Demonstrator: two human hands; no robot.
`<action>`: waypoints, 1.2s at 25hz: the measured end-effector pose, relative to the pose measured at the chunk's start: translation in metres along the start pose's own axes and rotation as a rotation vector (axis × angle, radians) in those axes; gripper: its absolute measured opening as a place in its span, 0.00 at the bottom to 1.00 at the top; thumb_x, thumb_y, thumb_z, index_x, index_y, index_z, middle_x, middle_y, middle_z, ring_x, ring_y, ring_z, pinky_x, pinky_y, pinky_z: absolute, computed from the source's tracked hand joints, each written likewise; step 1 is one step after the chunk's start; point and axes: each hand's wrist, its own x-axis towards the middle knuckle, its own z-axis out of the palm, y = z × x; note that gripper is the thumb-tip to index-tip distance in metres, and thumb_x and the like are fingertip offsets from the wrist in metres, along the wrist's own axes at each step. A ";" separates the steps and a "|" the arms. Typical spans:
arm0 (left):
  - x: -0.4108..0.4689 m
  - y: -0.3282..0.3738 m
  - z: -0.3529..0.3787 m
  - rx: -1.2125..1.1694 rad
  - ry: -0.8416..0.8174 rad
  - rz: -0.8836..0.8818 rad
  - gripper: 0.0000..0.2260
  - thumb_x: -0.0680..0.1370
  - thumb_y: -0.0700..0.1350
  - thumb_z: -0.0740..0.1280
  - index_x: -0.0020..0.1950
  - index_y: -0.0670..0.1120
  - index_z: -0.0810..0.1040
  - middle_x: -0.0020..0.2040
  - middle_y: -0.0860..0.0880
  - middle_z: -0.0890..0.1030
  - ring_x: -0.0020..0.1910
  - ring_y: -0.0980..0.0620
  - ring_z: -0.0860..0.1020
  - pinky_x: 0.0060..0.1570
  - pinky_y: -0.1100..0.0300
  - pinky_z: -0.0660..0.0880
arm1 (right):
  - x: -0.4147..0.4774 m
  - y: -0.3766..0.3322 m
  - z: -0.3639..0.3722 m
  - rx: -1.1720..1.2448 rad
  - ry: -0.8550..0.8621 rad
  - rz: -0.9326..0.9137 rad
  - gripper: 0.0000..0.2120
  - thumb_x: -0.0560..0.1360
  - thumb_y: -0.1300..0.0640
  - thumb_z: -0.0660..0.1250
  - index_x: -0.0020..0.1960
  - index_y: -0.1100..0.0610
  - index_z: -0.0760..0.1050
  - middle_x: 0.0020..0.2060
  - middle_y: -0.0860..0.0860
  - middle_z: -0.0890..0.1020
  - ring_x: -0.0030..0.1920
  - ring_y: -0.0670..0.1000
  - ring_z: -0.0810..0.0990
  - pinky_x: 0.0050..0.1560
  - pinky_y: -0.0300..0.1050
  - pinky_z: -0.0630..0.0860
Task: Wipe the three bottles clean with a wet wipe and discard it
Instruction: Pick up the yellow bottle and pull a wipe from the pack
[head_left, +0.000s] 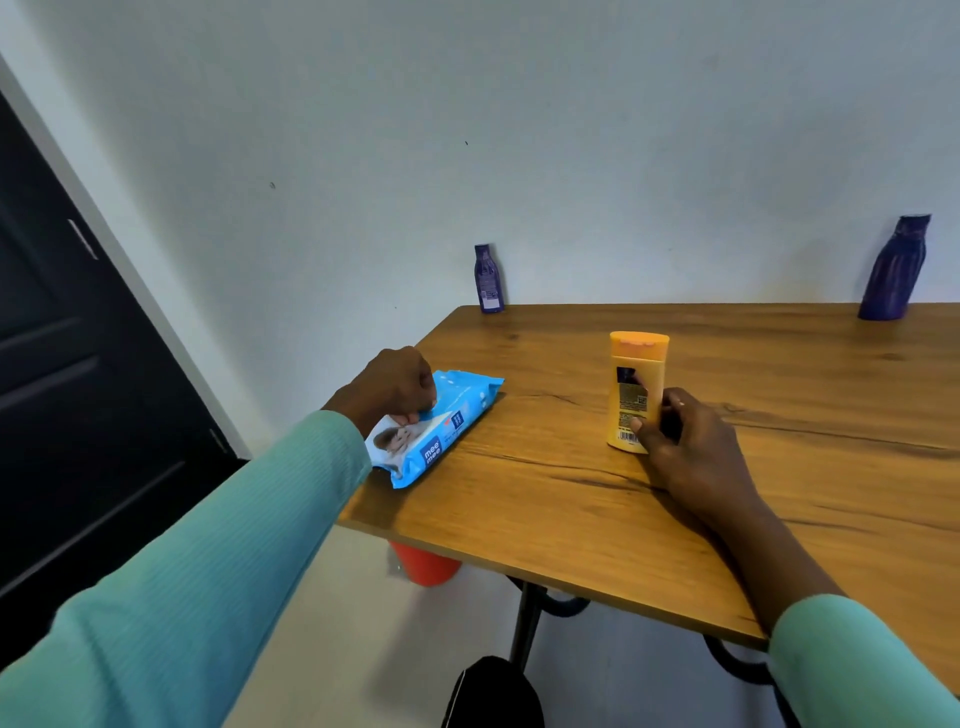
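A person in teal sleeves works at a wooden table (571, 499) set against a pale wall. The right hand (685, 447) grips the lower part of the yellow bottle (635, 384), thumb on its near face and fingers curled round its right side; the bottle stands upright on its cap-down base, label toward the camera. Left of the yellow bottle, near the table's left edge, lies a blue pack (447, 421) of wet wipes, flat on the wood. The left hand (397, 387) rests on it with the fingers curled tight, fingertips pinching at the pack's top face.

Beyond the yellow bottle and to its left, a small purple bottle (488, 279) stands at the far corner against the wall. Far to the yellow bottle's right, a large purple bottle (893, 270) stands at the far edge, well apart from both hands. Below and left of the yellow bottle, a red bin (423, 564) shows under the tabletop.
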 end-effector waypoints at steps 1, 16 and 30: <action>0.001 0.000 0.000 0.016 -0.018 0.030 0.02 0.78 0.38 0.74 0.50 0.42 0.84 0.44 0.43 0.88 0.39 0.48 0.87 0.42 0.58 0.85 | 0.000 0.000 0.000 -0.002 -0.001 0.004 0.24 0.81 0.56 0.70 0.75 0.55 0.70 0.68 0.56 0.80 0.65 0.56 0.79 0.58 0.49 0.77; -0.007 -0.022 0.003 -0.346 0.092 0.102 0.01 0.78 0.37 0.73 0.48 0.40 0.85 0.41 0.42 0.88 0.35 0.53 0.86 0.39 0.63 0.84 | -0.002 -0.004 -0.001 -0.008 0.007 0.024 0.24 0.81 0.57 0.69 0.75 0.56 0.70 0.68 0.57 0.80 0.66 0.56 0.79 0.59 0.49 0.77; -0.020 -0.008 -0.017 -0.871 0.609 0.114 0.05 0.82 0.40 0.68 0.50 0.43 0.84 0.40 0.46 0.81 0.36 0.50 0.77 0.39 0.55 0.83 | 0.002 0.002 -0.001 0.016 0.005 0.020 0.23 0.81 0.56 0.70 0.74 0.56 0.72 0.66 0.55 0.81 0.63 0.53 0.79 0.56 0.46 0.76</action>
